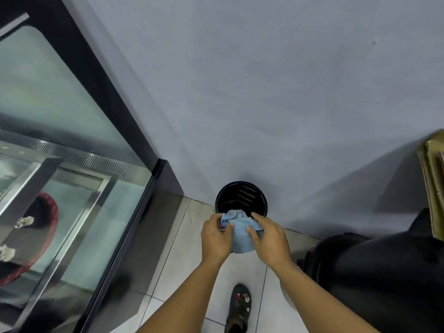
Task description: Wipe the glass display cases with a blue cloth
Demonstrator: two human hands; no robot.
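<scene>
Both hands are on the cloth [241,233] here, bunched up between them right over the near rim of a black bin [242,195] that sits on the floor [187,260] against the wall [264,92]. The left hand [216,236] pinches the scrunched corner at about 9 o'clock of the cloth, thumb on top. The right hand [269,241] grips the other side at 3 o'clock, thumb pressed on the fabric and fingers curled over the far edge. My guess is it's being held over the bin on purpose, to shake or wring it out or refold it so any mess drops in there and not on the tiles. Could be something else though, I can't tell if it's wet. The case [72,164] is well off at 9 to 10 o'clock of the hands, glass untouched right now, so no actual wiping is happening at this point. A shoe [240,306] is at 6 o'clock, and there's a big black thing [384,272] I can't identify at 4 o'clock. Next move probably means swinging left to reach the glass.
</scene>
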